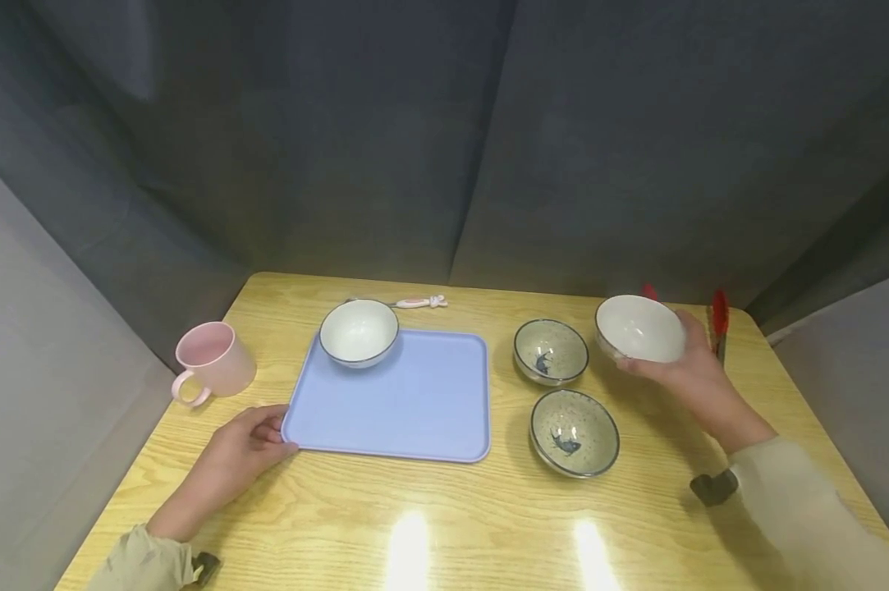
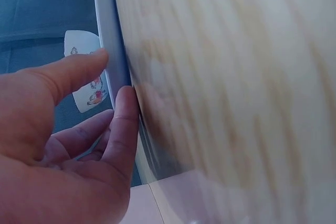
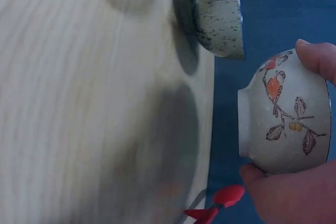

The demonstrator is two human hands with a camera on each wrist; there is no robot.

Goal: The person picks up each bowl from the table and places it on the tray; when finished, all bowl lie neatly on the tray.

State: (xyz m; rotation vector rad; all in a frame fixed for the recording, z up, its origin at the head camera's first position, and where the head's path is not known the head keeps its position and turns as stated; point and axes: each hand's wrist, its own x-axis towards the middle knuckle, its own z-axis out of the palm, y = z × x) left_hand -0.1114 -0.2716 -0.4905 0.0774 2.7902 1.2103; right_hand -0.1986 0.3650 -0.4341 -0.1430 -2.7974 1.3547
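Observation:
My right hand (image 1: pixel 691 373) grips a white bowl (image 1: pixel 639 328) above the table at the right. The right wrist view shows a bird-and-branch pattern on that bowl's outside (image 3: pixel 286 111) and a gap between its foot and the tabletop. With thumb and fingers my left hand (image 1: pixel 245 447) pinches the near left corner of a light blue tray (image 1: pixel 422 402); the tray's edge (image 2: pixel 111 40) lies between them in the left wrist view. A second white bowl (image 1: pixel 359 332) stands on the tray's far left corner.
Two speckled bowls with dark blue animal motifs, one farther (image 1: pixel 551 353) and one nearer (image 1: pixel 575 433), stand right of the tray. A pink mug (image 1: pixel 215 359) is at the left. Behind the tray lies a pink-handled utensil (image 1: pixel 418 303). Red-tipped tongs (image 1: pixel 721 316) lie behind my right hand.

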